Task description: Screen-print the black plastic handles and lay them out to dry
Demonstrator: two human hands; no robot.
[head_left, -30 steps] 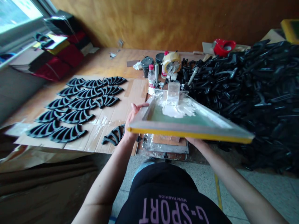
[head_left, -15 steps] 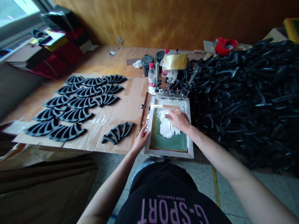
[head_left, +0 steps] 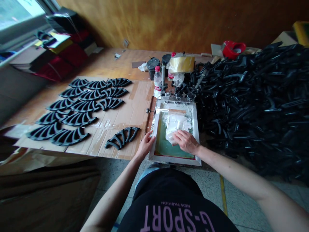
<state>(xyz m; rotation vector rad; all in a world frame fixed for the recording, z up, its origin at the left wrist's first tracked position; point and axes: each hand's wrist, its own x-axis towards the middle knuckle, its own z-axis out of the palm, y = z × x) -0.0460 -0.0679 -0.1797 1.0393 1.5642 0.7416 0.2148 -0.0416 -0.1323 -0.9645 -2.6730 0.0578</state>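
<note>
A screen-printing frame (head_left: 197, 135) with a pale metal border and green mesh (head_left: 166, 149) lies before me. My left hand (head_left: 145, 144) is closed on its left edge, thumb toward the border. Thick white ink (head_left: 175, 124) is spread over the middle of the mesh. Fingers pinched together, my right hand (head_left: 187, 142) grips a small squeegee (head_left: 174, 142), mostly hidden by the fingers, at the near edge of the ink. A wooden strip (head_left: 177, 111) lies across the far part of the frame. Beyond it is the hinge clamp (head_left: 177, 96).
One curved, ribbed black part (head_left: 123, 138) lies on cardboard (head_left: 135, 111) left of the frame; several more sit there in rows (head_left: 79, 119). A heap of black parts (head_left: 246, 106) fills the right. Bottles (head_left: 157, 79), dark tubs (head_left: 153, 68) and a red tape dispenser (head_left: 233, 50) stand behind.
My right hand has drawn the squeegee toward me over the mesh, and the white ink has spread wider. My left hand stays at the frame's left edge.
</note>
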